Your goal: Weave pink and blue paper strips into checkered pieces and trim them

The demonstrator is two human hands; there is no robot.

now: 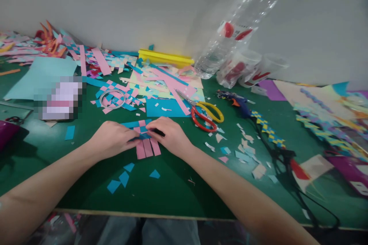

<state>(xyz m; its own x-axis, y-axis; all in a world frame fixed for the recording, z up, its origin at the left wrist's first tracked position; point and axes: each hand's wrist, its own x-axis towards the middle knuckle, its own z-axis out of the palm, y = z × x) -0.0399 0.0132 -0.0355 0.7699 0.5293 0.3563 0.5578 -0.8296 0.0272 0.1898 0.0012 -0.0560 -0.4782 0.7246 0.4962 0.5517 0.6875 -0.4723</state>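
Note:
A small weave of pink and blue paper strips (pixel 147 148) lies on the green table, its pink ends pointing toward me. My left hand (pixel 113 139) grips its left side, thumb and fingers closed on a blue strip. On the other side my right hand (pixel 171 134) pinches the right end of the blue strips. The fingertips of both hands partly cover the weave. Several blue paper scraps (pixel 124 179) lie just in front of it. Beyond the hands is a blue paper sheet (pixel 169 108).
Scissors (pixel 205 113) with red and yellow handles and a glue gun (pixel 240 103) lie to the right. A tape ring (pixel 112 99) sits on woven scraps. Behind stand a large plastic bottle (pixel 232 30) and cups (pixel 263 71). Paper cuttings (pixel 247 149) litter the right side.

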